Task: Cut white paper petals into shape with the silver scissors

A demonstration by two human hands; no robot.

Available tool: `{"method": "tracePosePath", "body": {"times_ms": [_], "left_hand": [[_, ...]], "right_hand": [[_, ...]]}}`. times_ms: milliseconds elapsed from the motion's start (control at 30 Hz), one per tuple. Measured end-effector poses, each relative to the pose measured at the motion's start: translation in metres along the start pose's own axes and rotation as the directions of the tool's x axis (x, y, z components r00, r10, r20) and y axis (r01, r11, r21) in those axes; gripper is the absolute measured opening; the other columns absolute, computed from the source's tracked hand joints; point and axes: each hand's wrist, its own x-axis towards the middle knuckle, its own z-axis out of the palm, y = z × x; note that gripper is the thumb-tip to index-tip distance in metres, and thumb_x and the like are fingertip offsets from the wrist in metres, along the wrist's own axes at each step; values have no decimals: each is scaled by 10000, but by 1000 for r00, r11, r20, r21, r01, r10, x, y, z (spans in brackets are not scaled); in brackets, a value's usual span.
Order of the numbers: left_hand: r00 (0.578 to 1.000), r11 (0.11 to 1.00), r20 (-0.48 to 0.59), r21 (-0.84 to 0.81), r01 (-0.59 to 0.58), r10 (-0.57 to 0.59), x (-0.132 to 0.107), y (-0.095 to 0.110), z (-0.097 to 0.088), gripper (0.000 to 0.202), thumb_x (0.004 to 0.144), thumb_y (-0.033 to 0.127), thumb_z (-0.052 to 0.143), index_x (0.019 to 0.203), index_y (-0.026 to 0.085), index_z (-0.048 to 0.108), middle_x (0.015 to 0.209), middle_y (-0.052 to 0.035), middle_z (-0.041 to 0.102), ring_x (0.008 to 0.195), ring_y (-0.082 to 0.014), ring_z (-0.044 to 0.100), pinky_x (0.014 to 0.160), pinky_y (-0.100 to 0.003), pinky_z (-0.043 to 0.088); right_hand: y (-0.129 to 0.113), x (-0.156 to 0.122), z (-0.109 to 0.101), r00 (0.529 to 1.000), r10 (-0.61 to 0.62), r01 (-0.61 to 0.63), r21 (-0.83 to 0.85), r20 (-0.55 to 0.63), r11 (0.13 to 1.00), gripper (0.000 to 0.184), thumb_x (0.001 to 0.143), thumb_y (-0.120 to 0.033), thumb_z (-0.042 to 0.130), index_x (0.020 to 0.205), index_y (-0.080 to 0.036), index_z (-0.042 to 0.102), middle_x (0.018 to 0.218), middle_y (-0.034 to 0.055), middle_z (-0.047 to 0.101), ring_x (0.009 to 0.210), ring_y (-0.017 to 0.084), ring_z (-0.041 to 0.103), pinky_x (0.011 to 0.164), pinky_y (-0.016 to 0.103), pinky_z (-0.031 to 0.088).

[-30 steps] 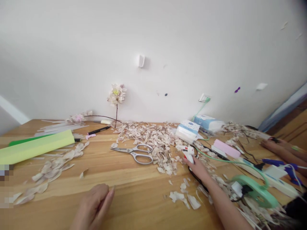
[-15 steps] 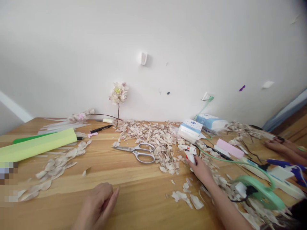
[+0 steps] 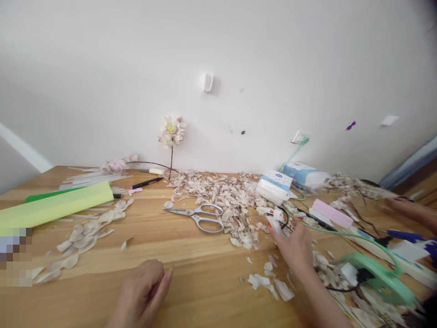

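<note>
On the wooden table (image 3: 205, 278), your left hand (image 3: 145, 289) loosely curled, your right hand (image 3: 296, 250) spread at the white glue gun (image 3: 275, 215)

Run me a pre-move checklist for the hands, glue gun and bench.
1. Left hand empty: cannot tell, curled shut.
2. Right hand firmly gripping glue gun: cannot tell, hand is at the handle.
3. Petals clear of glue gun: not ok, they lie around it.
4. Scissors clear of both hands: ok.
5. Green plug in wall socket: ok.
</note>
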Motion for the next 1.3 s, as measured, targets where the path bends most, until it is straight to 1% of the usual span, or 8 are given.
{"method": "tracePosePath", "body": {"times_ms": [100, 200, 333, 533, 733, 967, 1100, 1300], "left_hand": [[1000, 1000, -11, 8, 7, -7, 3, 2, 0, 314, 861, 192, 392, 567, 205, 283, 484, 53, 414, 431, -78, 445, 443, -170, 341], [1000, 1000, -23, -3, 8, -9, 4, 4, 0, 315, 866, 202, 388, 566, 203, 293, 490, 49, 426, 442, -83, 451, 451, -175, 342], [999, 998, -17, -42, 44, -45, 4, 3, -2, 307, 881, 221, 362, 577, 202, 327, 514, 40, 457, 474, -93, 469, 474, -183, 359], [985, 983, -6, -74, 170, -171, 5, -3, -5, 310, 899, 268, 302, 601, 211, 363, 552, 23, 484, 511, -121, 488, 500, -218, 404], [969, 966, 18, -77, 245, -244, 15, -11, -6, 93, 861, 271, 392, 862, 205, 458, 802, -37, 580, 755, -170, 579, 655, -297, 484], [924, 931, 121, 83, 356, -364, 106, -67, -7, 246, 806, 159, 449, 1050, 160, 478, 972, -83, 610, 936, -210, 579, 825, -361, 448], [876, 929, 308, 133, 346, -370, 151, -98, 9, 294, 799, 190, 555, 1091, 177, 525, 988, -60, 622, 901, -194, 593, 800, -363, 466], [836, 921, 386, 154, 358, -389, 167, -109, 15, 279, 850, 309, 512, 1075, 148, 549, 1012, -62, 614, 867, -176, 600, 776, -393, 487]], "right_hand": [[-42, -16, -16, 975, -140, 159, 102, -171, 982, 592, 781, -463, 478, 1195, -52, 378, 1114, 224, 502, 1066, 324, 460, 917, 427, 348], [-98, -31, -13, 841, -482, 435, 223, 246, 872, 251, 874, -294, 389, 1065, -166, 489, 982, 105, 608, 908, 210, 568, 807, 317, 433], [-159, -34, 22, 651, -627, 575, 262, 428, 775, 274, 771, -69, 510, 1010, -192, 567, 1038, 44, 627, 984, 168, 557, 847, 262, 415], [-187, -24, 60, 651, -543, 580, 114, 531, 807, 207, 833, -265, 557, 1003, -148, 568, 1060, 55, 587, 975, 207, 548, 853, 425, 413], [-173, -24, 32, 700, -497, 514, 121, 513, 849, 304, 678, -111, 554, 982, -118, 554, 1036, 162, 565, 987, 277, 509, 829, 356, 366], [-126, -45, -13, 656, -374, 125, 395, 655, 910, 143, 775, -353, 450, 721, -221, 435, 633, -26, 502, 543, 130, 474, 492, 230, 362], [-108, -67, -25, 406, -274, -722, 489, 872, 489, 404, 697, -534, 539, 566, -224, 315, 457, -111, 261, 376, 49, 172, 357, 177, 159], [-85, -75, -31, 373, -215, -865, 422, 903, 273, 450, 581, -487, 720, 568, -204, 371, 435, -124, 279, 359, 20, 156, 333, 148, 132]]}}
